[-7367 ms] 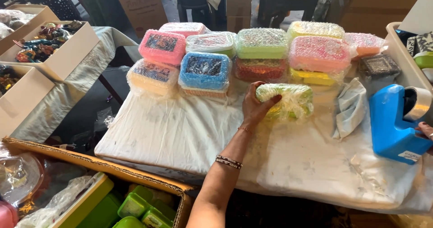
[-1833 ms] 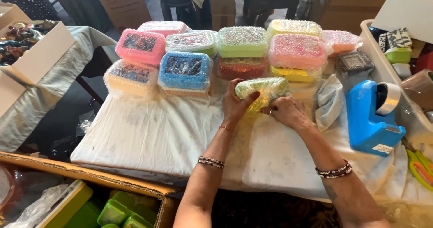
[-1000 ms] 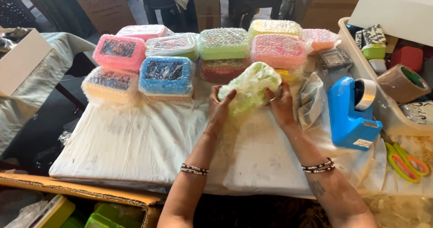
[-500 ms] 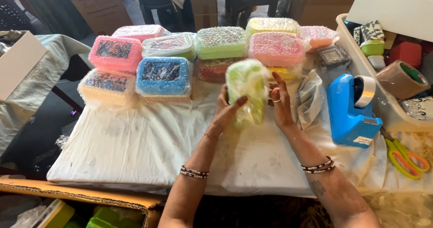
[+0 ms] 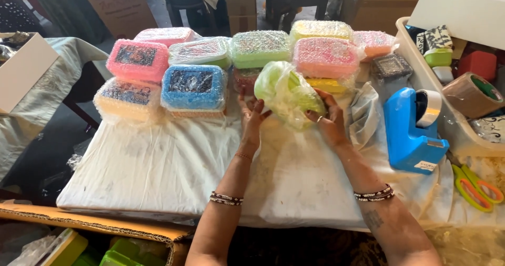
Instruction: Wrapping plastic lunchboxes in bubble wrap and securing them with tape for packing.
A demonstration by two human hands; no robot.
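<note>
Green box in bubble wrap [image 5: 288, 92] sits tilted up between both hands, just above the white cloth [image 5: 158, 166] on the table (it is right in front of the stacked boxes). Behind it are more wrapped boxes in two rows, like the blue one [image 5: 192, 87] and the pink one [image 5: 326, 56]. A blue tape dispenser [image 5: 413, 132] stands to the right. The left hand [image 5: 252, 116] holds the box's left end with fingers curled. The right hand [image 5: 329, 121] grips its right side. Green scissors [image 5: 476, 187] lie near the edge.
</note>
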